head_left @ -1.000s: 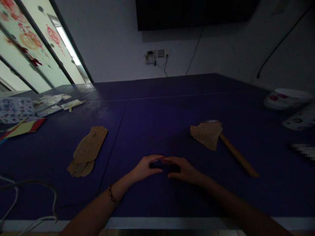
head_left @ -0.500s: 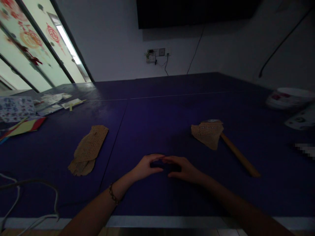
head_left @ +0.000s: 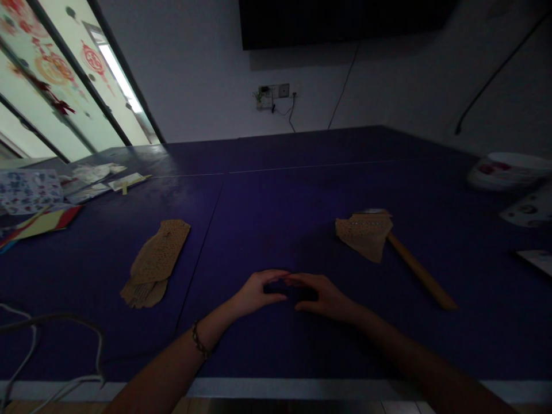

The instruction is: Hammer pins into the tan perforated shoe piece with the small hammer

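Observation:
My left hand (head_left: 259, 292) rests at the near middle of the purple table (head_left: 276, 218), fingers stretched out and thumb apart. Facing it, my right hand (head_left: 324, 296) lies with fingers and thumb also apart. Their fingertips meet, and neither holds anything. To the left lie flat brown pieces (head_left: 157, 256), stacked, with small holes or dots and a ragged, slit near end. On the right, another brown piece (head_left: 366, 236) covers part of a tool with a wooden handle (head_left: 420, 270). A bit of metal shows behind that piece, but the tool's head is mostly hidden.
White cords (head_left: 98, 351) loop at the near left. Papers (head_left: 97, 172) and a patterned box or bag (head_left: 30, 190) sit at the far left. A flowered bowl (head_left: 509, 172) and a flat device (head_left: 537, 260) are at the right. The table's pale front edge (head_left: 276, 388) runs below my arms.

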`<state>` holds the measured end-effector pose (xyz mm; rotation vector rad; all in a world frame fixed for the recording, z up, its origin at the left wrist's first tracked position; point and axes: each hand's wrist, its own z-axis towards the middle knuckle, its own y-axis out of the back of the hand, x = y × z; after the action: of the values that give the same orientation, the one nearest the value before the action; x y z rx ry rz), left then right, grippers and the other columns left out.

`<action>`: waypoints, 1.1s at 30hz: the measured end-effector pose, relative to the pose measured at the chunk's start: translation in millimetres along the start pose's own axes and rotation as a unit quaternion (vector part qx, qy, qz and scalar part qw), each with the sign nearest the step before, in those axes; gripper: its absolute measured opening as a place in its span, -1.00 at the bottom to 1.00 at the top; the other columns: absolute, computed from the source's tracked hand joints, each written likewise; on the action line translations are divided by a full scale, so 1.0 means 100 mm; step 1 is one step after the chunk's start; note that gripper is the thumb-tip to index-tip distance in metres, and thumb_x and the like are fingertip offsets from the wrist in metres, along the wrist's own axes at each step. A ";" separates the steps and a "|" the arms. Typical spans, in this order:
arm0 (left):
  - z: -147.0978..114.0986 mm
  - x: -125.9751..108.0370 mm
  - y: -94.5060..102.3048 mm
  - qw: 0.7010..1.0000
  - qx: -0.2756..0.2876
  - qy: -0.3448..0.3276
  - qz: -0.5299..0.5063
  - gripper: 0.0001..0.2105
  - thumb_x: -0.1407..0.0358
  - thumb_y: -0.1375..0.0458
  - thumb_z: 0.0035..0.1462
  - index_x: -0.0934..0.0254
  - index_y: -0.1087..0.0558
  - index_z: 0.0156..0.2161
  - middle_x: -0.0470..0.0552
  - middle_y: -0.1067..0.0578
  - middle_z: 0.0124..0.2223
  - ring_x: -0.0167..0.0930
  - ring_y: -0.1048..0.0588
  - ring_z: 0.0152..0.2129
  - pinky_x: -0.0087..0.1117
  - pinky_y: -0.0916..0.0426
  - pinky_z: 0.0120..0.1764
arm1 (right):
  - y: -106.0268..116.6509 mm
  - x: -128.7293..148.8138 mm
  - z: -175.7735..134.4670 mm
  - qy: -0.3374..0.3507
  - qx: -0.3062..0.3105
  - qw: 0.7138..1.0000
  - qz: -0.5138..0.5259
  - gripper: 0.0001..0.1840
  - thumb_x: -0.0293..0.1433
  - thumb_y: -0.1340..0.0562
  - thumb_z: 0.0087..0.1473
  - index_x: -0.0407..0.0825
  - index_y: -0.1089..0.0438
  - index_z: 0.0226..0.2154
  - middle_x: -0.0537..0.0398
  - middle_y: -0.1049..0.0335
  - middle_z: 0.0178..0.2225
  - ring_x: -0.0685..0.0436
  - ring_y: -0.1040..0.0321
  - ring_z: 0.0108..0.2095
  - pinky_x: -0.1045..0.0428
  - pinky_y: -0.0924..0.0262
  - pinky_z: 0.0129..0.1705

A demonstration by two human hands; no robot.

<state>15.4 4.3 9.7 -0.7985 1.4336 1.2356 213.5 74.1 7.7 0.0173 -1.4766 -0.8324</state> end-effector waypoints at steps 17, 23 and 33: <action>0.00 0.01 0.00 1.000 -0.006 -0.001 -0.007 -0.55 0.30 -0.22 -0.12 0.27 -0.33 -0.04 0.08 -0.39 -0.01 -0.32 -0.34 -0.07 -0.23 -0.19 0.02 | 0.00 -0.02 0.00 -0.004 0.001 1.000 -0.001 -0.37 -0.20 -0.29 -0.16 0.03 -0.19 0.00 -0.02 -0.33 -0.06 -0.16 -0.29 -0.09 -0.10 -0.18 -0.05; 0.00 0.01 0.00 1.000 -0.007 0.001 0.009 -0.54 0.29 -0.22 -0.12 0.25 -0.33 -0.03 0.07 -0.38 0.00 -0.32 -0.34 -0.06 -0.22 -0.19 0.02 | -0.01 -0.04 -0.01 -0.004 -0.005 1.000 -0.011 -0.38 -0.20 -0.29 -0.16 0.04 -0.19 0.00 -0.02 -0.34 -0.07 -0.16 -0.30 -0.10 -0.10 -0.18 -0.06; -0.01 -0.01 -0.01 1.000 -0.014 0.000 0.012 -0.53 0.29 -0.22 -0.12 0.25 -0.32 -0.02 0.08 -0.39 -0.02 -0.33 -0.35 -0.08 -0.24 -0.21 -0.01 | 0.00 -0.01 -0.01 0.000 -0.006 1.000 -0.013 -0.39 -0.21 -0.28 -0.15 0.03 -0.20 0.00 -0.03 -0.34 -0.07 -0.16 -0.31 -0.10 -0.10 -0.19 -0.06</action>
<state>15.9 3.2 10.5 -0.8028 1.4320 1.2757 213.8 74.1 6.4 0.0274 -1.4736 -0.8632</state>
